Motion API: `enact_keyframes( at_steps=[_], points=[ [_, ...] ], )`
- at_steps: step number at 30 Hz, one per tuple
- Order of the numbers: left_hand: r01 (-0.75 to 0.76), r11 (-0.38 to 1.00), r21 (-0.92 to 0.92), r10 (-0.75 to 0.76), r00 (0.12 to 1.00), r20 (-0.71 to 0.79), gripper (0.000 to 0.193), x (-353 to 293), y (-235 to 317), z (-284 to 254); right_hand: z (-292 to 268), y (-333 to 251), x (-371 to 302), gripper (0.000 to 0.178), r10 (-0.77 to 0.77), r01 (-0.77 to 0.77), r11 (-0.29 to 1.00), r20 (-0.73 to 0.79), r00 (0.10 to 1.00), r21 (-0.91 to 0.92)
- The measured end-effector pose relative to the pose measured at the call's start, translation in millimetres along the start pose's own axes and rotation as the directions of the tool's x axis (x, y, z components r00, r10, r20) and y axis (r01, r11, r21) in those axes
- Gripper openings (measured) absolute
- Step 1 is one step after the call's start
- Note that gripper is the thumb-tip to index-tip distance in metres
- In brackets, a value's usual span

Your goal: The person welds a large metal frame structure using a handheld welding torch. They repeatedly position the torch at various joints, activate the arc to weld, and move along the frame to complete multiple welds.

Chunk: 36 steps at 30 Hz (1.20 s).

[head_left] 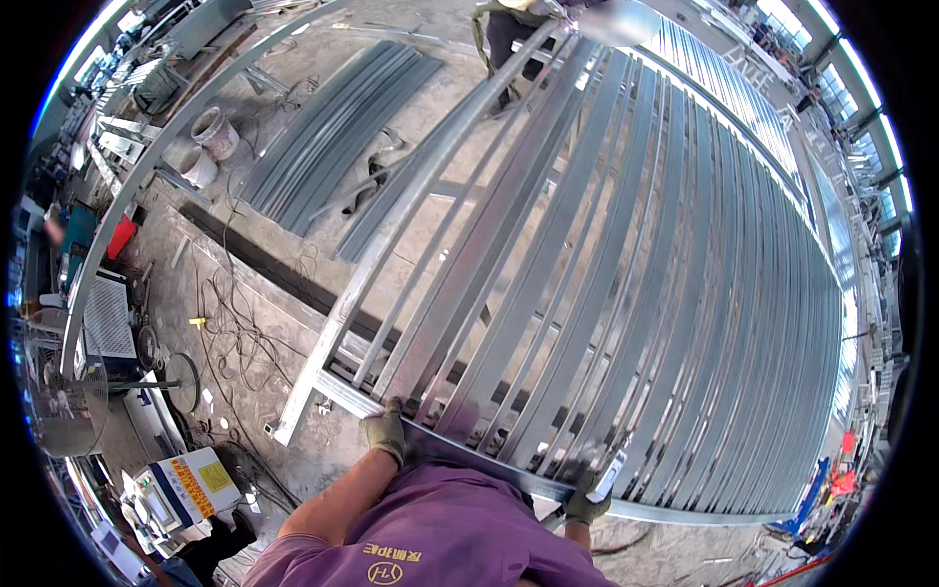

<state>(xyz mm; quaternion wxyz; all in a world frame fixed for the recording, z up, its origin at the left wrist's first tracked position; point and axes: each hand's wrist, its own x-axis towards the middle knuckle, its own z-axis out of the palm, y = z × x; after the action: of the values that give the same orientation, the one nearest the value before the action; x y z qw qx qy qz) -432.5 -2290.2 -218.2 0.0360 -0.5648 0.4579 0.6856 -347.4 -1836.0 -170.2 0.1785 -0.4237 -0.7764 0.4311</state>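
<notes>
A large frame of grey metal slats point(548, 245) lies in front of me, its near rail point(469, 460) close against my body. My left hand point(384, 432), in a dark work glove, grips that rail near its left corner, at the end of a broad slat point(430, 338). Farther right along the same rail, my right hand point(587, 501), also gloved, is closed around a white handheld tool point(608, 476). The tool tilts up over the slat ends. Its grip is mostly hidden by the glove, and its exact kind is unclear.
Another person point(509, 44) works at the frame's far end beside a bright spot. Loose metal profiles point(342, 132) lie stacked on the floor. White buckets point(201, 166), tangled cables point(235, 333) and a white machine with a yellow label point(186, 494) stand on the left.
</notes>
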Motion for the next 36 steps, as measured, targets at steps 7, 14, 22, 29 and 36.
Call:
enact_keyframes(
  at_steps=[7, 14, 22, 29, 36],
  points=[
    [-0.065, 0.994, 0.091, 0.077, 0.988, -0.135, 0.060, -5.2, 3.6, 1.6, 3.3, -15.2, -2.8, 0.030, -0.025, 0.026, 1.000, 0.036, 0.999, -0.009],
    [-0.023, 0.995, 0.102, 0.031, 0.996, -0.082, 0.080, 34.6, -24.7, -19.9, 1.8, -37.1, -8.3, 0.029, -0.050, 0.054, 0.993, 0.041, 0.998, -0.101],
    [0.009, 0.996, 0.089, -0.002, 0.997, -0.079, 0.078, 33.2, -25.4, -18.1, 1.4, -12.0, -1.2, 0.033, -0.017, 0.020, 0.998, 0.042, 0.999, -0.066],
    [-0.003, 0.997, 0.074, 0.010, 0.995, -0.098, 0.064, 9.6, -5.8, -6.6, 2.3, -9.0, -2.1, 0.037, 0.005, -0.005, 1.000, 0.001, 1.000, -0.030],
    [0.005, 0.996, 0.090, 0.004, 0.995, -0.100, 0.064, 9.3, -5.8, -13.6, -0.1, -6.4, -3.0, 0.038, -0.082, 0.082, 0.988, 0.005, 0.997, -0.131]
  ],
)
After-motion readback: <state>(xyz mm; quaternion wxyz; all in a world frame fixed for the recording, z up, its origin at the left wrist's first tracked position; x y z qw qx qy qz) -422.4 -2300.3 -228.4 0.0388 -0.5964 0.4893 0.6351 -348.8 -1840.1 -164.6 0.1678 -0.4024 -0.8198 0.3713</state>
